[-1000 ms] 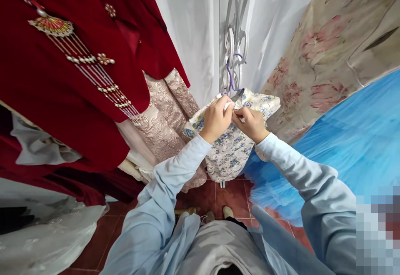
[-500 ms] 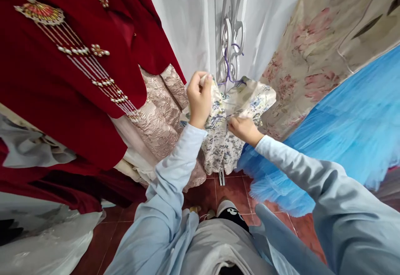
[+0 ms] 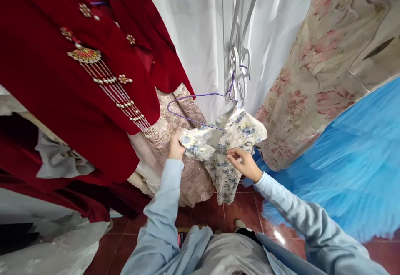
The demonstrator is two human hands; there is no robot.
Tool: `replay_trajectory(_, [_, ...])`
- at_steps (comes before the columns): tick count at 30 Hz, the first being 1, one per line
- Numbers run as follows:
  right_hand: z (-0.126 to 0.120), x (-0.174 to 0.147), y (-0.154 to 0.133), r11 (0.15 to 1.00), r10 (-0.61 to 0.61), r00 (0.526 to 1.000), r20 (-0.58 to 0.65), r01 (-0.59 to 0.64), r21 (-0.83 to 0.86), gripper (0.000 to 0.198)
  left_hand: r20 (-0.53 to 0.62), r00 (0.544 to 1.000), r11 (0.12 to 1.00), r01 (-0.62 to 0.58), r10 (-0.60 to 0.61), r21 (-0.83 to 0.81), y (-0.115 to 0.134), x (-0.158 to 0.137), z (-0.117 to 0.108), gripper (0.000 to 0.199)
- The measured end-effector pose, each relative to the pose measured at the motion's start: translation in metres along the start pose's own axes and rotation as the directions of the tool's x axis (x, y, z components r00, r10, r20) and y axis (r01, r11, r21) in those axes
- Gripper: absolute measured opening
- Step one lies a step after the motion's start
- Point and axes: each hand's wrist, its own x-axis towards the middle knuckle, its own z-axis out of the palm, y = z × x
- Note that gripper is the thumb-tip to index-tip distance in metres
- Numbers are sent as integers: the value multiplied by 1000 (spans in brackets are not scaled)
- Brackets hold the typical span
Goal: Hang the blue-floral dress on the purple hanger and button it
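Note:
A small white dress (image 3: pixel 228 173) with a blue and yellow floral print hangs in front of me, half off a purple wire hanger (image 3: pixel 200 95). One side of the hanger is bare; the other still runs into the dress's right shoulder. My left hand (image 3: pixel 176 146) is closed on the sleeve end and holds that side out to the left, below the bare hanger arm. My right hand (image 3: pixel 246 166) is at the front of the dress, thumb and fingertips pinched at the fabric near its middle. The hanger's hook sits on a white scrolled metal rack (image 3: pixel 235 60).
A dark red garment (image 3: pixel 125 83) with beaded ornaments and a pink brocade garment (image 3: pixel 193 175) hang close on the left. To the right are a floral cloth (image 3: pixel 293 100) and blue tulle (image 3: pixel 340 158). White curtain (image 3: pixel 193 29) hangs behind; red tiles (image 3: pixel 243 208) cover the floor.
My left hand has moved down and left, drawing the dress's left side off the hanger, whose bare arm now shows. My right hand has shifted lower in view, still at the dress front.

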Motion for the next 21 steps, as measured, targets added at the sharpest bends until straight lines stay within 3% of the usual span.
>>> replay_trajectory(3, [12,-8,-6,989,44,999,-8,-43,143,47,39,997,996,59,-62,71,-41,-53,14,36])
replay_trajectory(5, [17,-16,-7,979,59,996,66,-71,189,67,259,966,953,-56,-24,297,-59,-90,29,29])
replay_trajectory(6, [17,-19,-6,974,71,993,100,-90,207,69,396,918,895,-178,1,408,-64,-105,36,24])
replay_trajectory(8, [11,-28,-6,962,113,983,142,-144,233,54,595,804,753,-400,15,523,-69,-127,48,17])
replay_trajectory(10, [-4,-36,-8,954,155,970,187,-197,227,32,658,753,704,-471,7,531,-70,-139,56,17])
replay_trajectory(13, [-38,-46,-16,974,109,948,299,-162,158,22,670,736,880,-256,-91,400,-74,-146,60,26])
replay_trajectory(16, [-73,-50,-23,994,-34,951,307,2,105,25,731,658,979,57,-183,194,-86,-158,64,50])
replay_trajectory(19, [-104,-43,-22,984,-175,961,214,165,61,25,735,621,961,128,-271,246,-98,-174,71,58])
replay_trajectory(21, [-122,-33,-17,972,-236,963,131,236,17,25,688,655,934,80,-313,348,-103,-182,77,46])
